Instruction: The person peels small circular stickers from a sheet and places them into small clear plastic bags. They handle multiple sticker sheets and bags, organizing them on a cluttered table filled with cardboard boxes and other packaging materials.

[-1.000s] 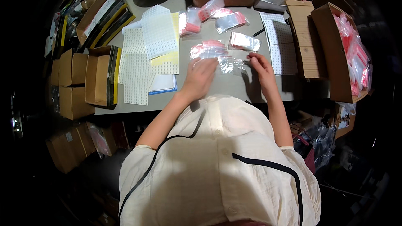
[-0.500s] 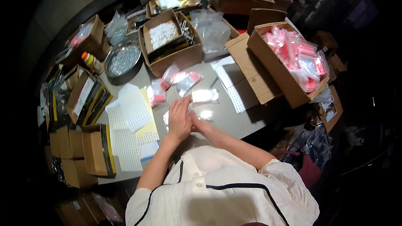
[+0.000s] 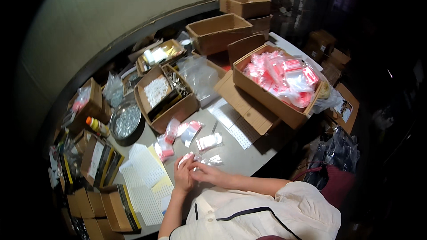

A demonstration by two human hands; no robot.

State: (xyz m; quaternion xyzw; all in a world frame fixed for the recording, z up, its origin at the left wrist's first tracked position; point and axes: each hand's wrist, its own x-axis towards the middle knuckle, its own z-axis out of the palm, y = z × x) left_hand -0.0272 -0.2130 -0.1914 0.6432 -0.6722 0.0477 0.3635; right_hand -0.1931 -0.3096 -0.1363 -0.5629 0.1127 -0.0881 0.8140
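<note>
As two hands meet low over the near side of a gray bench (image 3: 242,152), a pink-and-clear bag (image 3: 188,156) shows at the fingertips of the left hand (image 3: 182,178), its fingers close together. The right hand (image 3: 210,174) comes across with bent fingers against the left, seemingly so that each steadies the other; whether either pinches the plastic cannot be told where they overlap. A clear packet (image 3: 215,160) lies flat just beside them, with a shiny stack (image 3: 209,141) beyond, probably kept within short reach. At right, an open cardboard box (image 3: 270,102) holds loose pink-edged bags (image 3: 284,76), its mouth uncovered, presumably for easy picking; printed sheets (image 3: 143,169) overlap at left.
</note>
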